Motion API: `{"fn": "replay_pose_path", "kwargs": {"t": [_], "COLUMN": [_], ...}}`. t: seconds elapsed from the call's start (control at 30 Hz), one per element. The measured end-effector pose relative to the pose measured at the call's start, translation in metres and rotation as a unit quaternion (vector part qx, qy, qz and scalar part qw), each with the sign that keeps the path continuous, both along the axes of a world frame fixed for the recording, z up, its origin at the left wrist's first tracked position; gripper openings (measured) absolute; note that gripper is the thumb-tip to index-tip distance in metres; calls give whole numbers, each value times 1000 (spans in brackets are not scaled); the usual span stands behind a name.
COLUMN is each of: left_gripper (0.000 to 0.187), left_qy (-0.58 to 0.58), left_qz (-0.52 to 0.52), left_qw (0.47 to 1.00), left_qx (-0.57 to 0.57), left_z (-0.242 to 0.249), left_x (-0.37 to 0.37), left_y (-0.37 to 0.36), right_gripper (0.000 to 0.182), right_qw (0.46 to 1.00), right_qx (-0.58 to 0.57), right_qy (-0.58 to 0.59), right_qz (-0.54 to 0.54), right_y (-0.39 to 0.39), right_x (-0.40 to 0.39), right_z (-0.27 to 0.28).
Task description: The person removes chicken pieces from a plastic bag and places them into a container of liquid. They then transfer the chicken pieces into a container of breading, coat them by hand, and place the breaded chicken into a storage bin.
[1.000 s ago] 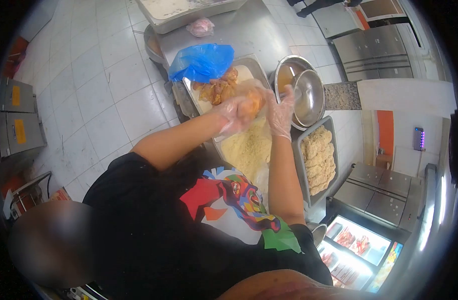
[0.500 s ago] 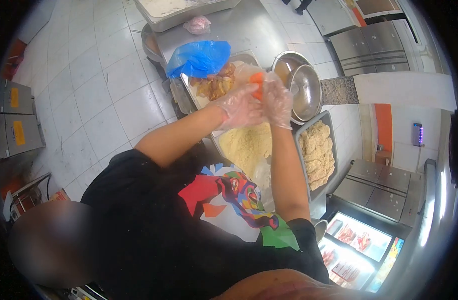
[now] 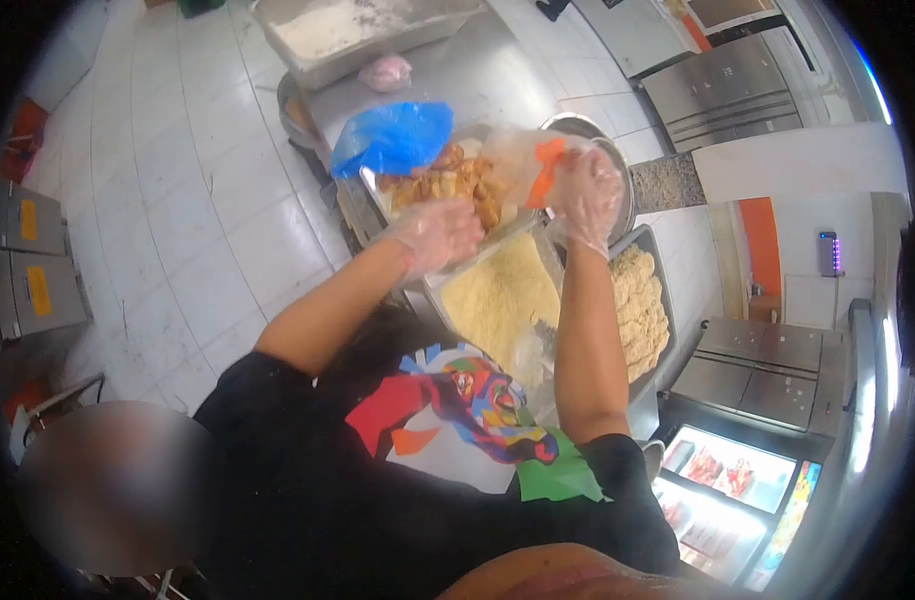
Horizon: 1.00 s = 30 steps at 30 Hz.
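Note:
A translucent plastic bag with an orange print point(image 3: 546, 172) is gripped by my right hand point(image 3: 589, 198), which wears a clear plastic glove. The bag is held over the right side of a metal tray of yellow-brown marinated meat pieces point(image 3: 439, 188). My left hand point(image 3: 439, 236), gloved the same way, is at the tray's near edge with its fingers stretched toward the pieces. Just nearer to me lies a tray of pale yellow breading point(image 3: 502, 295). A crumpled blue plastic bag point(image 3: 392, 138) rests at the meat tray's far left corner.
Behind my right hand stands a steel bowl point(image 3: 629, 205). A grey tub point(image 3: 667, 270) of breaded pieces point(image 3: 637, 315) sits to the right of my right forearm. Farther back on the steel table point(image 3: 487, 65) are a pink bundle in plastic point(image 3: 385, 73) and a deep pan of white powder point(image 3: 352, 35).
My hands have parted: the left has moved left and down toward the meat tray, and the right has moved right with the plastic bag. More of the meat and breading now shows.

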<state>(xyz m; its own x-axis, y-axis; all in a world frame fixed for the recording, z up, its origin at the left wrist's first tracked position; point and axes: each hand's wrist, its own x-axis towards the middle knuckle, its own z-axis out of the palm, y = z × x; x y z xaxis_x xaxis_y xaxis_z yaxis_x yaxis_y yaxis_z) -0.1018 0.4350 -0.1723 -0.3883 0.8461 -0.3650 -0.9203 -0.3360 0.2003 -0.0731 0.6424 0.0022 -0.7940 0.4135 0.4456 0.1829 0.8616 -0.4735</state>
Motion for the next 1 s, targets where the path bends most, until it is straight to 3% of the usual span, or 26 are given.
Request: {"fn": "replay_pose_path", "kwargs": {"t": [0.03,0.07,0.17,0.27,0.47,0.67,0.87,1.0], "left_gripper": [58,58,53,47,37,36,42,42], "left_qy": [0,-37,21,32,13,-99,-62,-11], "left_qz": [12,22,-1,26,44,54,50,89], "left_qw": [1000,999,995,999,987,982,984,981], "left_qx": [-13,-32,93,29,153,151,160,171], "left_z": [-5,21,18,20,14,7,9,-4], "left_x": [14,15,-1,0,3,8,6,-3], "left_y": [8,12,34,53,65,81,66,60], "right_gripper": [32,28,22,20,19,29,40,42], "right_qw": [993,947,911,897,897,856,851,863], "right_qx": [-92,-320,-410,-439,-436,-513,-506,-475], "right_qy": [-29,9,42,39,71,71,-84,-155], "right_qz": [-62,-41,-20,-38,-6,-1,-112,-67], "right_y": [-9,-18,-19,-38,-23,-5,-8,-2], "right_x": [15,20,34,54,69,76,89,102], "right_z": [7,10,0,8,-9,-31,-55,-76]}}
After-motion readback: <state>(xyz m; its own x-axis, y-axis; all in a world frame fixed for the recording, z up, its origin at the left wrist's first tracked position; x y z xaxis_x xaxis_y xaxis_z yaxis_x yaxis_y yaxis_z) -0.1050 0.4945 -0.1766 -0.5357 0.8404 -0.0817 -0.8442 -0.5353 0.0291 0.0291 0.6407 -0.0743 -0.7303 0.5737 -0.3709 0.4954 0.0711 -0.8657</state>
